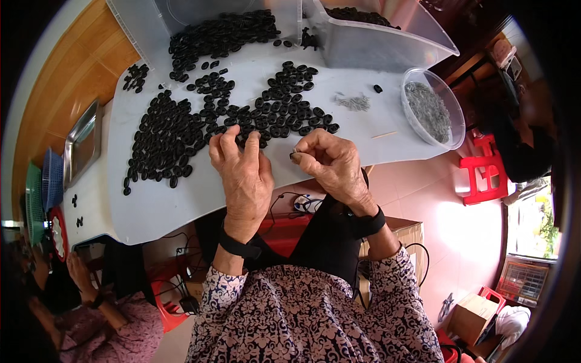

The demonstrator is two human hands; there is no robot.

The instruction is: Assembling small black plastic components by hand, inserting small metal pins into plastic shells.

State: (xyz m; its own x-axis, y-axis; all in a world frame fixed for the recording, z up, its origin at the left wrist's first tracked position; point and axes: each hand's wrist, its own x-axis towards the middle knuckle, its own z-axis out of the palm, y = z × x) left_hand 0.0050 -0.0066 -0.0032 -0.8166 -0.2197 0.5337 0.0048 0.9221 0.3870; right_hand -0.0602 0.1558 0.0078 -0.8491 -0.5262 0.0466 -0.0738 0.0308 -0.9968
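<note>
Many small black oval pieces (166,130) with holes lie in loose piles across the pale table. My left hand (242,175) reaches over the near edge of the pile, its fingers apart and the tips by the pieces; whether they touch one I cannot tell. To its right, my right hand (330,163) pinches a small dark piece (295,155) between thumb and forefinger, a little above the table. A small heap of thin silvery pins (353,102) lies beyond that hand, with a single black oval piece (378,88) farther right.
A round clear tub (458,130) of silvery pins stands at the table's right end. Two clear plastic bins (381,51) with black pieces stand at the back. A thin wooden stick (384,134) lies near the tub. Another person's hands (82,275) show at lower left, below a metal tray (83,145).
</note>
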